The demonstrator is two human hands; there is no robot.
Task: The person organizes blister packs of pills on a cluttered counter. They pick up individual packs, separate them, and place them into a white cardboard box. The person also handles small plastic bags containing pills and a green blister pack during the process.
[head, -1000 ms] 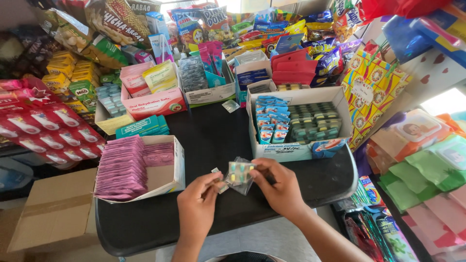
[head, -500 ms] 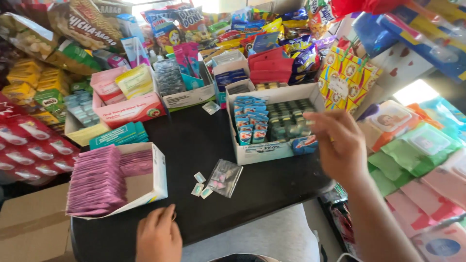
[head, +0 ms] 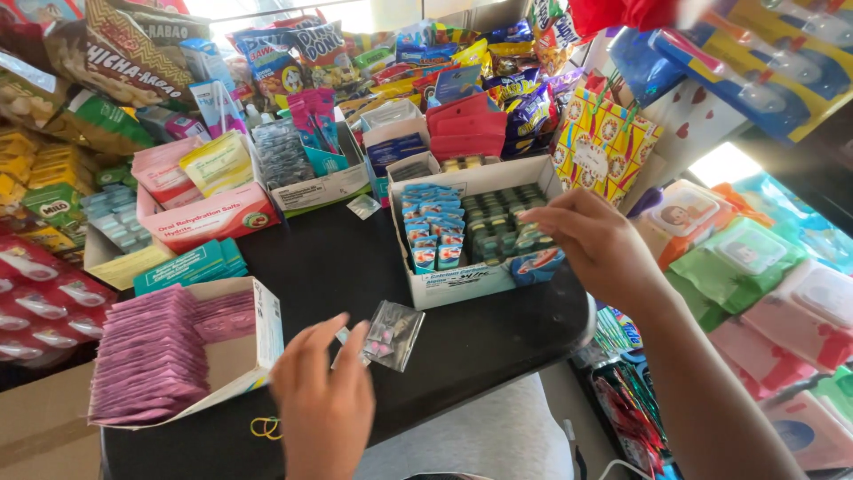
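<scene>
At the far left of the black tabletop (head: 338,267) sits an open white cardboard box packed with flat purple sachets (head: 155,356), its front flap folded down, and just in front of it a pair of yellow rubber bands (head: 265,428) lies on the bare surface. Next comes the left hand (head: 324,400), palm down with the fingers loosely spread and gripping nothing; its fingertips reach toward a small clear plastic bag with little pink and pale tablets inside (head: 394,333), and they lie over or just beside a few small loose tablet strips (head: 342,338), though whether they touch cannot be told. The bag lies flat on the table, just in front of a large white open-topped carton holding rows of blue sachets and dark green blister strips (head: 471,233). Over the right end of that carton hangs the right hand (head: 591,244), fingers curled downward and pinched together above the green strips; whether anything is caught between the fingertips cannot be told. Further right, soft packs of wet wipes in green, pink and orange (head: 764,276) are stacked.
</scene>
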